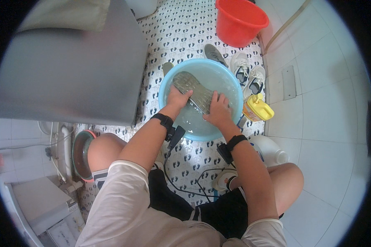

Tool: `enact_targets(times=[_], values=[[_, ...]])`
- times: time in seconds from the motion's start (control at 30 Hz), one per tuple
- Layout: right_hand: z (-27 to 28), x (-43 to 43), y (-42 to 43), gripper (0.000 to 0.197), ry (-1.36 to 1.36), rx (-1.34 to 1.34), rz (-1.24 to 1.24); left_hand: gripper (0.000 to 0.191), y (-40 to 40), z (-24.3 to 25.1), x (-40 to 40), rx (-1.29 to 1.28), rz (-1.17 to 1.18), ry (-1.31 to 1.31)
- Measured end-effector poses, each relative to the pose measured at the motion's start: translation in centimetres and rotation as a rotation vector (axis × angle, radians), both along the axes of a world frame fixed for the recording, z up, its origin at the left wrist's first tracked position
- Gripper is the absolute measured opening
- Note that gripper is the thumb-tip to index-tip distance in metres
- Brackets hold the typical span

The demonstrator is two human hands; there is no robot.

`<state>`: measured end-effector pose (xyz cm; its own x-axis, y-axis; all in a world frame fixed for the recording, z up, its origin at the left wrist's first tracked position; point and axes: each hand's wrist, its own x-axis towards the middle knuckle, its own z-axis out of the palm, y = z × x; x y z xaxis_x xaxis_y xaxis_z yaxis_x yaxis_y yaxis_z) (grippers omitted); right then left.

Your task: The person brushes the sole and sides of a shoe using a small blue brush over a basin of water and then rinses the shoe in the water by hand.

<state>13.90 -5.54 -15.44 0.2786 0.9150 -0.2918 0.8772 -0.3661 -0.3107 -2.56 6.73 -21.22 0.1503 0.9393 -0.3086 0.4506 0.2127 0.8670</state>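
A light blue plastic basin (201,136) of water stands on the patterned floor in front of me. In it is a shoe (193,88) with its grey-green sole turned up. My left hand (177,98) grips the shoe's near side edge, thumb on the sole. My right hand (219,108) holds the shoe's right end, with fingers over its edge. The parts of the shoe under the sole are hidden.
A grey shoe (215,54) and white lace-up shoes (241,66) lie beyond the basin. Right of it are a yellow bottle (258,108) and a white jug (269,149). A red bucket (241,24) stands farther off; a grey panel (80,77) borders the left. Black cables (173,182) trail below.
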Motion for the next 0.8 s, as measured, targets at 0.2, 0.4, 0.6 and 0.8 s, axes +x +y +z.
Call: enact_targets(times=[0.2, 0.4, 0.6, 0.8], values=[[-1.4, 0.1, 0.1, 0.119, -0.088, -0.109, 0.046, 0.06, -0.6, 2.1, 1.2, -0.128, 0.028, 0.127], [-3.2, -0.4, 0.4, 0.116, -0.067, -0.111, 0.023, 0.056, -0.7, 1.0, 0.7, -0.176, -0.024, 0.089], [-4.1, -0.1, 0.5, 0.113, -0.048, -0.112, 0.023, 0.052, 0.0, -0.4, 0.7, -0.211, -0.071, 0.123], [-3.9, -0.5, 1.5, 0.122, 0.007, -0.154, 0.048, 0.042, 1.2, -3.1, -0.7, -0.187, -0.044, 0.105]])
